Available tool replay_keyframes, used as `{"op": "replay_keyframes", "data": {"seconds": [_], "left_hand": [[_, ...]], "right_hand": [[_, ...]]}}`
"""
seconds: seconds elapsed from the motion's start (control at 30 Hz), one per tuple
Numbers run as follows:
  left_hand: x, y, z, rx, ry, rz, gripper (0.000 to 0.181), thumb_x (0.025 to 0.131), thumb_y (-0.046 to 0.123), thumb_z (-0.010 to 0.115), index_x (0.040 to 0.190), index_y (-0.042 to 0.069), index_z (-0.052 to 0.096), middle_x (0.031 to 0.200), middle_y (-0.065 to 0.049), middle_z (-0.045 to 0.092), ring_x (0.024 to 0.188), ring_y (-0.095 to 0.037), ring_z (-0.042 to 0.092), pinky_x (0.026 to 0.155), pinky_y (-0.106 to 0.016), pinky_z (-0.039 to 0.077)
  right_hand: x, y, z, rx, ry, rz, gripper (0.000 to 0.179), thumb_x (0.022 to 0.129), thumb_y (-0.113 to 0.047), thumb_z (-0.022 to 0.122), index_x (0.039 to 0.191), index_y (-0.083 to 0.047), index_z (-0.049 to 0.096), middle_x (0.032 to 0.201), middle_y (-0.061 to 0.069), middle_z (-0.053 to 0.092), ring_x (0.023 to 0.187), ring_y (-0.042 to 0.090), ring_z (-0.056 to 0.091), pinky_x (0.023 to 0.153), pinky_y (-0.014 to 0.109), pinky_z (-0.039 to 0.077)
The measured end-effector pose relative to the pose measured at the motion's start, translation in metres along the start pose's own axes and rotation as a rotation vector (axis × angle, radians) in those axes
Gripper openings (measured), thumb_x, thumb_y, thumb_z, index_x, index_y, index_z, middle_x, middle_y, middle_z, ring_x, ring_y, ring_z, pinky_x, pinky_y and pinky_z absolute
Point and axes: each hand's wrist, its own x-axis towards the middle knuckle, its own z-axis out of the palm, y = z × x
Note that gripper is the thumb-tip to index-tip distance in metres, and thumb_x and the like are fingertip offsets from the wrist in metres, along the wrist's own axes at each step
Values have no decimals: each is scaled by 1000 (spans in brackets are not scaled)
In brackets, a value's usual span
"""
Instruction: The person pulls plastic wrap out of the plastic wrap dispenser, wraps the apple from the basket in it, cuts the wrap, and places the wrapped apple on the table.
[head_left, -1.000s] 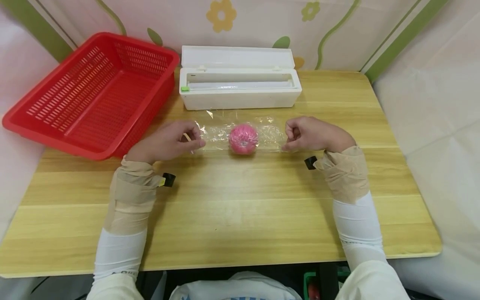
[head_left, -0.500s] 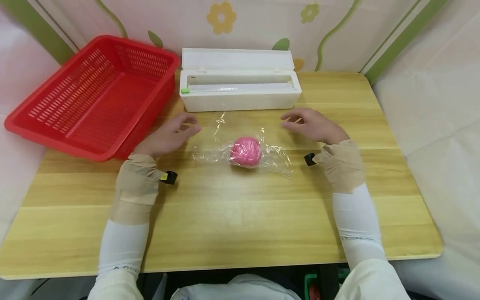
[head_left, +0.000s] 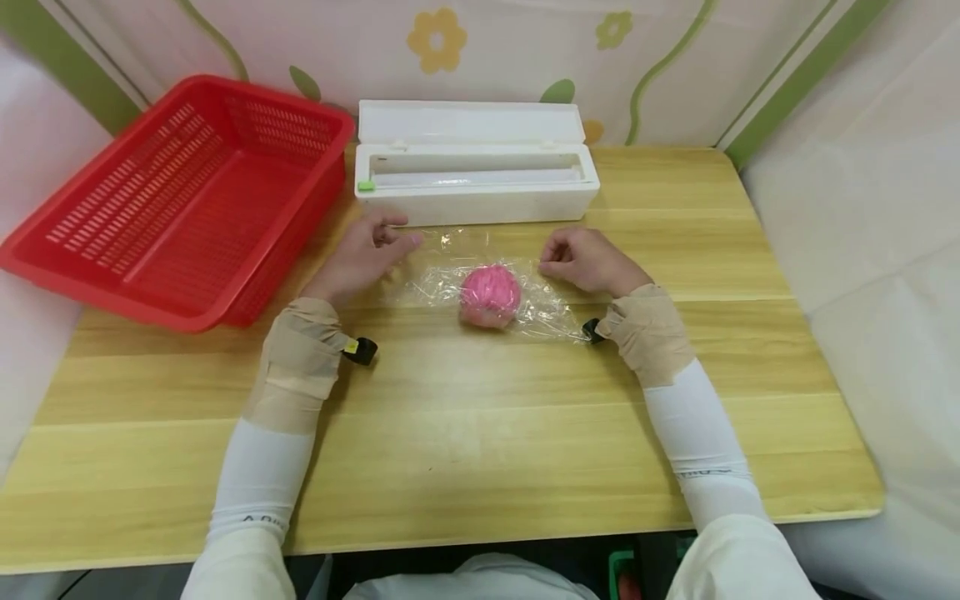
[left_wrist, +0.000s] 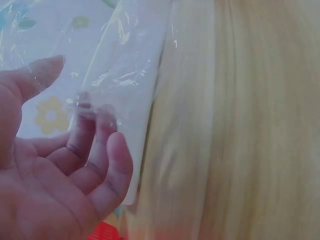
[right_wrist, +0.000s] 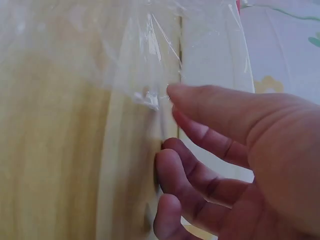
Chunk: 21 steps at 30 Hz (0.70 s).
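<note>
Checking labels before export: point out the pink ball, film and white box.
pink ball (head_left: pixel 490 293): head view, middle of its visible surface
film (head_left: pixel 546 312): head view, crinkled part to the ball's right
white box (head_left: pixel 480 206): head view, outer front wall

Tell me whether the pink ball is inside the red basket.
No, the pink ball lies on the table with clear film around it, outside the red basket.

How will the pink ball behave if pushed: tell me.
The pink ball may roll, since it looks round. The film spread to both sides could drag and slow it, though. Its shiny wrapping might feel slippery.
</note>
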Motion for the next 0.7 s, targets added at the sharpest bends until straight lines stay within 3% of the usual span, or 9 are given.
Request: {"op": "replay_keyframes", "data": {"seconds": [0.13, 0.27, 0.4, 0.53, 0.7], "left_hand": [[-1, 0, -1, -15, 113, 69, 48, 104, 32, 68, 141, 1, 62, 108, -13, 70, 82, -21, 66, 71, -27, 56], [-2, 0, -3, -53, 209, 132, 36, 103, 24, 69, 130, 0, 69, 91, 2, 66, 84, -18, 65, 72, -20, 53], [-5, 3, -6, -54, 236, 165, 34, 103, 20, 69, 132, 1, 67, 96, 3, 63, 83, -14, 63, 72, -17, 52], [-7, 5, -10, -39, 245, 185, 37, 103, 17, 68, 136, 2, 64, 100, 2, 64, 82, -11, 63, 72, -17, 52], [-7, 6, -15, -24, 263, 176, 40, 103, 18, 69, 140, 4, 63, 99, 4, 66, 88, -12, 64, 77, -16, 53]], "right_hand": [[-3, 3, -9, 40, -6, 9, 13, 101, -21, 72, 99, -8, 71, 100, 9, 70, 94, 23, 60, 84, 35, 50], [-10, 9, -21, 198, 33, 18, 18, 100, -24, 75, 102, -6, 73, 102, 8, 74, 95, 21, 65, 82, 28, 52], [-17, 11, -30, 356, 109, 25, 25, 96, -26, 80, 105, -4, 74, 104, 4, 78, 99, 22, 73, 85, 24, 57], [-19, 11, -35, 444, 191, -32, 23, 93, -21, 83, 105, -2, 75, 100, 0, 79, 98, 28, 75, 85, 25, 61], [-21, 12, -39, 573, 288, -95, 23, 91, -12, 84, 107, 0, 72, 95, -2, 79, 90, 18, 77, 83, 20, 62]]}}
